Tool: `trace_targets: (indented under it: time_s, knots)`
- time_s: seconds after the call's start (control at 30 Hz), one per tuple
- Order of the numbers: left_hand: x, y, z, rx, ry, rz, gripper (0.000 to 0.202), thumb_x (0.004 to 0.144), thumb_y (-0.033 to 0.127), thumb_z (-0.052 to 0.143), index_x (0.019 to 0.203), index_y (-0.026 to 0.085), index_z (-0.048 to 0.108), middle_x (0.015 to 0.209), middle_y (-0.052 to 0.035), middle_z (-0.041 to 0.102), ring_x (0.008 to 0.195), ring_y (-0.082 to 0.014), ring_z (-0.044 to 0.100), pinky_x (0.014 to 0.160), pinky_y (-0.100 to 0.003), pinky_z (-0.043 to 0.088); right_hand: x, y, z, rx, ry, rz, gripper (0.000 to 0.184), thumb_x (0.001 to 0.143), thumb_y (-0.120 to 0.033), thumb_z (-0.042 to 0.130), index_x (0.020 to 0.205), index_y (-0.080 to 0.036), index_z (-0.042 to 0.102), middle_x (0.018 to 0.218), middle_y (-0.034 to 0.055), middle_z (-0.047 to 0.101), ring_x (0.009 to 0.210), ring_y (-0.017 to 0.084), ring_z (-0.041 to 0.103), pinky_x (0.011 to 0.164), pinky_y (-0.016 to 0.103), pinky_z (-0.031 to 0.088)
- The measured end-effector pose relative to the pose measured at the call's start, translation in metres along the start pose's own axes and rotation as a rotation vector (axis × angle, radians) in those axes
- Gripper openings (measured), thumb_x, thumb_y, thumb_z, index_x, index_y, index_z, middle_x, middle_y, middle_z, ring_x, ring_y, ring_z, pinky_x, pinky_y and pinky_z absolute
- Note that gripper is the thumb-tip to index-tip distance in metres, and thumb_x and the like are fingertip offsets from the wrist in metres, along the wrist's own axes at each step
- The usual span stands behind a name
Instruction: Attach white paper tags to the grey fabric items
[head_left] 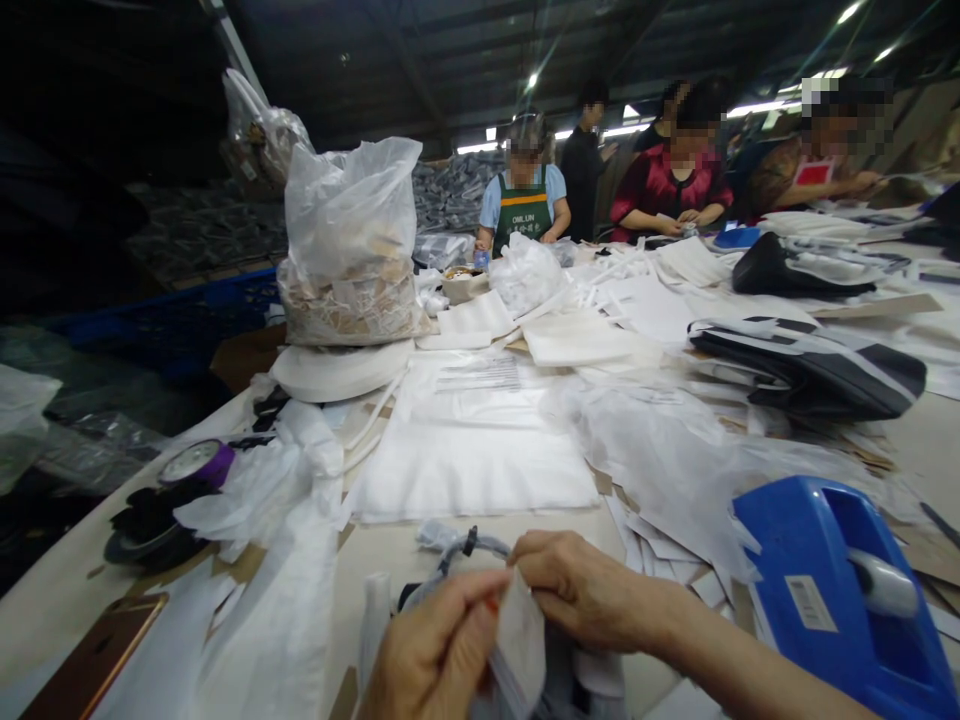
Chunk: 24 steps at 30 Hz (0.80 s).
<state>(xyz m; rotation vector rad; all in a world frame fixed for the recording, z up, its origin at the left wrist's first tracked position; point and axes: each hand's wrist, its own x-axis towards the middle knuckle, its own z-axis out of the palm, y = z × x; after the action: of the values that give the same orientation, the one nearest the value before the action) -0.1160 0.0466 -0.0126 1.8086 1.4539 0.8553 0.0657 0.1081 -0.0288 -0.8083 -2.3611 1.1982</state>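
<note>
Near the front edge of the table, my left hand [431, 645] is closed, its thumb and fingers pinching the side of a folded white paper piece [521, 640]. My right hand [581, 590] grips the top corner of the same piece with curled fingers. A small bit of orange shows between the left fingers. Under both hands lies a grey bag [559, 665], mostly hidden, with a grey strap [484, 543] and a black fitting looping out behind. Beyond it a stack of flat white sheets [480, 465] covers the middle of the table.
A blue tape dispenser [799, 560] stands at the right. Black-and-white bags [810, 365] lie farther back. At the left are a phone [109, 650], a purple tape roll [199, 462] and crumpled white wrap [289, 500]. A filled plastic sack [349, 240] rises behind. Several people work across the table.
</note>
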Motion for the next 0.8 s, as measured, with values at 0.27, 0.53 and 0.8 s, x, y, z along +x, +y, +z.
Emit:
trace_targets:
  time_s: [0.27, 0.53, 0.8]
  knots:
    - [0.068, -0.033, 0.017, 0.319, -0.38, 0.187, 0.029, 0.073, 0.008, 0.034, 0.086, 0.015, 0.059, 0.085, -0.0078, 0.062, 0.085, -0.0202, 0.053, 0.083, -0.036, 0.04, 0.002, 0.042, -0.03, 0.629, 0.163, 0.419, 0.013, 0.062, -0.024, 0.062, 0.065, -0.014, 0.068, 0.061, -0.0018, 0.06, 0.062, 0.011, 0.05, 0.063, 0.022, 0.036]
    - [0.079, -0.036, 0.016, 0.216, -0.453, 0.159, 0.02, 0.073, 0.012, 0.044, 0.077, 0.018, 0.063, 0.079, -0.0014, 0.062, 0.077, -0.0131, 0.056, 0.073, -0.023, 0.041, 0.002, 0.065, 0.006, 1.019, 0.448, 0.711, 0.015, 0.05, -0.017, 0.054, 0.061, -0.011, 0.061, 0.059, 0.0024, 0.058, 0.055, 0.01, 0.052, 0.053, 0.02, 0.04]
    - [0.083, -0.038, 0.026, 0.32, -0.533, 0.187, 0.022, 0.078, 0.016, 0.046, 0.079, 0.022, 0.067, 0.081, -0.0014, 0.062, 0.077, -0.0136, 0.057, 0.071, -0.022, 0.039, -0.009, 0.059, 0.004, 1.185, 0.478, 0.837, 0.023, 0.05, -0.009, 0.046, 0.068, -0.008, 0.06, 0.058, 0.0026, 0.054, 0.054, 0.009, 0.053, 0.05, 0.018, 0.041]
